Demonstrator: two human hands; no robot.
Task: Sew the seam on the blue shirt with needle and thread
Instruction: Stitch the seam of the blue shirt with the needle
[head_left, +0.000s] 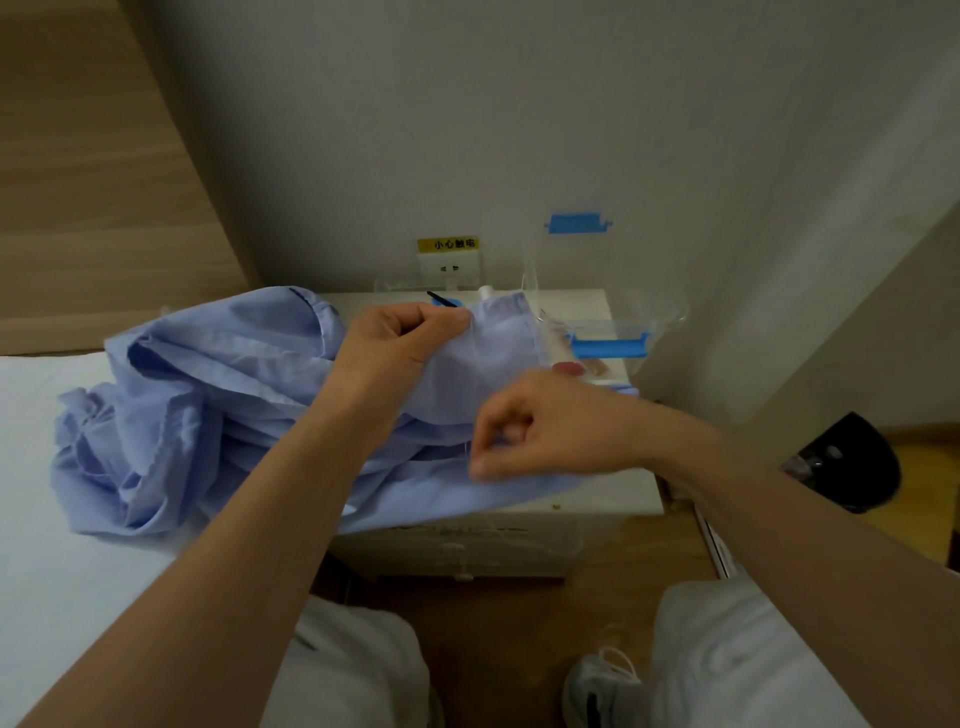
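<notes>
The bed (47, 467) lies left of the left hand. Most of the shirt (208, 374) is heaped on it, and the rest is draped over the counter (597, 493) beneath both hands.

The left hand (400, 343) holds one fold of the shirt raised, thumb and forefinger pinching the cloth edge on its far side. The right hand (550, 426) sits lower and nearer the person, just right of the left wrist. Its fingers are curled, thumb and forefinger closed on the lower end of the thread (476, 389). The needle is too small to make out, so I cannot tell whether it is in that pinch.

A clear box (608, 345) with a blue latch stands on the counter beyond the right hand. The thread shows as a faint pale line from the left hand's pinch down to the right hand's fingertips.

This looks like a stitch being drawn through. To do it well:
- Pull smoothly along the thread's own line, away from the cloth.
- Stop once the stitch sits snug, because cloth this thin will likely pucker under a hard tug.
- Pinch with the left hand close to where the thread leaves the cloth, so the seam lies flat.
- Lift the slack clear of the loose folds under the right hand, where it could snag or knot.
- Set the following stitch just beside this one.
</notes>
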